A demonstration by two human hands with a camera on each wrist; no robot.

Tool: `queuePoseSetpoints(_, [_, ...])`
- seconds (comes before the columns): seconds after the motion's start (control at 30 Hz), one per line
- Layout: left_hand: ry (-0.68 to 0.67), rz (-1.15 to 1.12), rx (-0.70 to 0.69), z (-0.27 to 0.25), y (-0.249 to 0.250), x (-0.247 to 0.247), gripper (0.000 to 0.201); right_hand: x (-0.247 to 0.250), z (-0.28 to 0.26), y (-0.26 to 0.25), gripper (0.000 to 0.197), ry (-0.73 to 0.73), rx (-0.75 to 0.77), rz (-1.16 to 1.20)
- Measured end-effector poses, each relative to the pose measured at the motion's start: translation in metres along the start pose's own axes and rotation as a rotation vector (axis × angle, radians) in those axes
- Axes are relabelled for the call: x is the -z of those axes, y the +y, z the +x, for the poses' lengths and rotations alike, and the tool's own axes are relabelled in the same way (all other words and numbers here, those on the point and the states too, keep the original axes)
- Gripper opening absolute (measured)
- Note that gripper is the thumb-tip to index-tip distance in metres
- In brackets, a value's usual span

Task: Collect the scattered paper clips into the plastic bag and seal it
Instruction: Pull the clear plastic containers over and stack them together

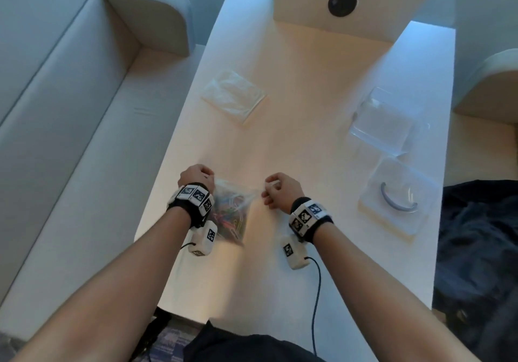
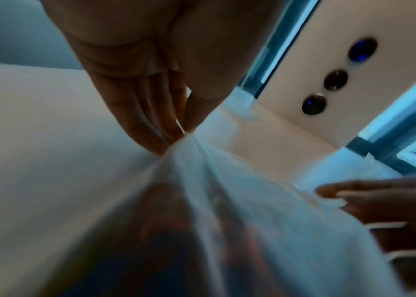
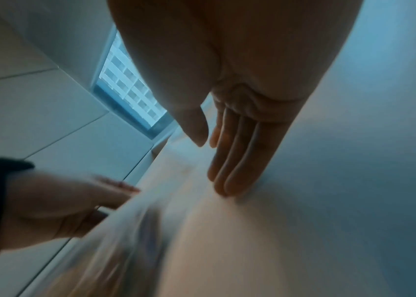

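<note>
Head view shows the plastic bag point(image 1: 232, 210) of coloured paper clips point(image 1: 228, 211) lying on the white table point(image 1: 294, 86), near its front-left edge. Left hand point(image 1: 194, 176) pinches the bag's top corner between thumb and fingers point(image 2: 151, 128). Right hand point(image 1: 281, 192), curled, seems to pinch the bag's other top corner, though the right wrist view shows straighter fingers, so I cannot tell.
</note>
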State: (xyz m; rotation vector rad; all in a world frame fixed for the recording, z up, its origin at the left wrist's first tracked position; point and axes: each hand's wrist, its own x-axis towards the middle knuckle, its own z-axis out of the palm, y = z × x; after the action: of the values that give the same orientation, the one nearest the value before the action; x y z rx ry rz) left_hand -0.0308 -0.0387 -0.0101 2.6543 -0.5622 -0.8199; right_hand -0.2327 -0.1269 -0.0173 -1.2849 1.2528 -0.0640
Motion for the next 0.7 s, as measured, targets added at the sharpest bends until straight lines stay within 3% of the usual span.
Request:
queuePoseSetpoints(0.07, [0.014,0.073,-0.068,0.019,0.014,0.002,0.018,0.045,0.014,-0.009,0.007,0.227,0.157,-0.177])
queuePoseSetpoints(0.17, [0.045,0.146,-0.313,0.048,0.043,0.000,0.031,0.131,0.026,-0.021,0.020,0.655,0.315,-0.439])
queuePoseSetpoints(0.27, [0.058,0.199,-0.572,0.069,0.072,-0.008,0.054,0.205,0.039,-0.016,0.043,0.928,0.098,-0.676])
queuePoseSetpoints(0.37, [0.000,0.305,-0.742,0.084,0.097,-0.018,0.069,0.252,0.057,0.000,0.042,0.925,-0.120,-0.639])
queuePoseSetpoints(0.47, [-0.045,0.430,-0.804,0.095,0.108,-0.029,0.048,0.264,0.069,0.009,0.039,0.806,-0.184,-0.669])
queuePoseSetpoints(0.57, [-0.098,0.381,-0.758,0.095,0.111,-0.031,0.049,0.253,0.073,0.004,0.043,0.764,-0.117,-0.726])
queuePoseSetpoints(0.7, [0.043,0.246,-0.678,0.092,0.116,-0.023,0.031,0.221,0.072,-0.010,0.048,0.651,0.024,-0.759])
